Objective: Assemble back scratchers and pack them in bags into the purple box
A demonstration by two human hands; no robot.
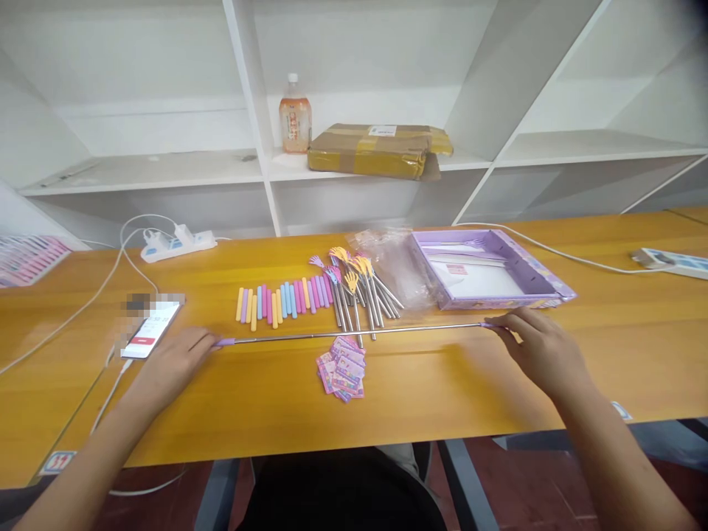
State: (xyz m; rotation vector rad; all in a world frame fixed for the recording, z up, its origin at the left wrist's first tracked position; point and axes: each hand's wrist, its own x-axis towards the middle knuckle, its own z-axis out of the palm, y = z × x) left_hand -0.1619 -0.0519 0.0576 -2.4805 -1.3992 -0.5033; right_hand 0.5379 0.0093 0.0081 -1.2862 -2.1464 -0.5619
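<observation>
A telescopic back scratcher (359,332), drawn out long, stretches level above the table between my two hands. My left hand (180,358) pinches its purple handle end. The far purple end is gripped by my right hand (534,343), whose fingers hide most of that tip. Behind the rod lies a pile of metal back scratchers (368,291) with yellow, purple and blue hand-shaped heads. To the left of the pile is a row of coloured handle sleeves (285,302) in yellow, purple, pink and blue. Small printed cards (343,370) lie stacked loosely in front of the rod.
A purple open box (492,301) stands right of a clear plastic bag (395,262). A phone (152,330) on a cable lies near my left hand. Power strips (180,245) sit at the back. The shelf holds a drink bottle (295,118) and a taped carton (370,151).
</observation>
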